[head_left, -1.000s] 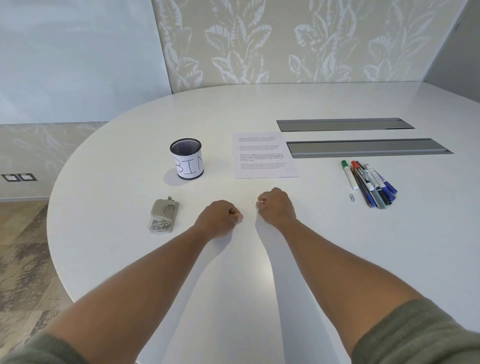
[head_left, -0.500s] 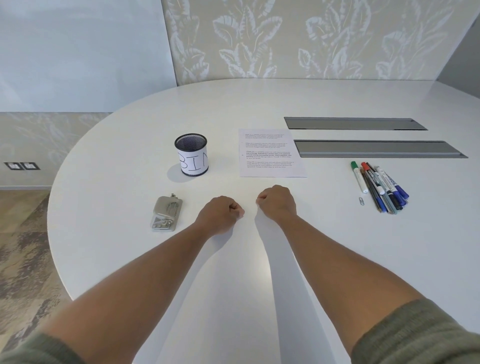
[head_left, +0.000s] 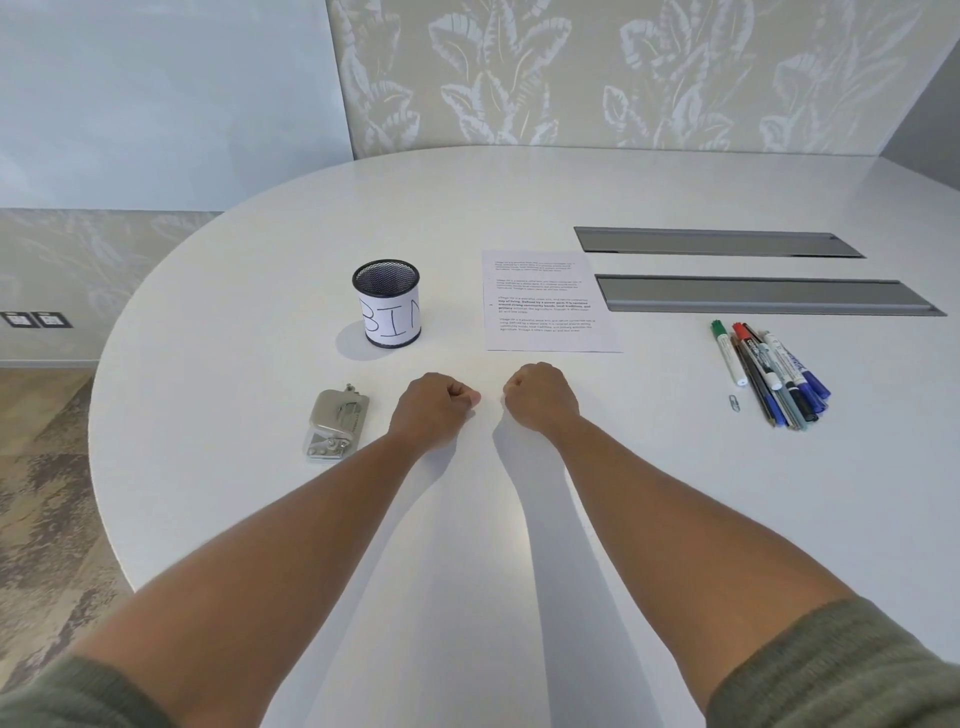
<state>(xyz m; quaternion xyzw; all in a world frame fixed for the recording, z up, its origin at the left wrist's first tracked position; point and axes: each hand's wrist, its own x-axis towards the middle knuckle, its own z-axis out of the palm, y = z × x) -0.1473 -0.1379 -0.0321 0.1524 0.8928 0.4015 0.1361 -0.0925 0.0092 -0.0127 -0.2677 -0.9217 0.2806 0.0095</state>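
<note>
My left hand (head_left: 434, 408) and my right hand (head_left: 540, 397) rest side by side as fists on the white table (head_left: 260, 519), a small gap between them, holding nothing. Just beyond the right fist lies a printed sheet of paper (head_left: 548, 304). A black mesh cup labelled "BIN" (head_left: 387, 306) stands upright beyond the left fist. A silver hole punch (head_left: 335, 423) lies left of the left hand. To the right lies a bundle of several markers and pens (head_left: 769, 374), with a small paper clip (head_left: 733, 402) beside them.
Two grey recessed cable flaps (head_left: 753, 296) sit in the tabletop at the back right. The table's curved edge runs along the left, with patterned carpet (head_left: 47, 493) below. A leaf-patterned wall panel (head_left: 597, 78) stands behind the table.
Both fists have stayed put on the table. Only the camera view has shifted slightly, so that everything sits a little further right in the frame.
</note>
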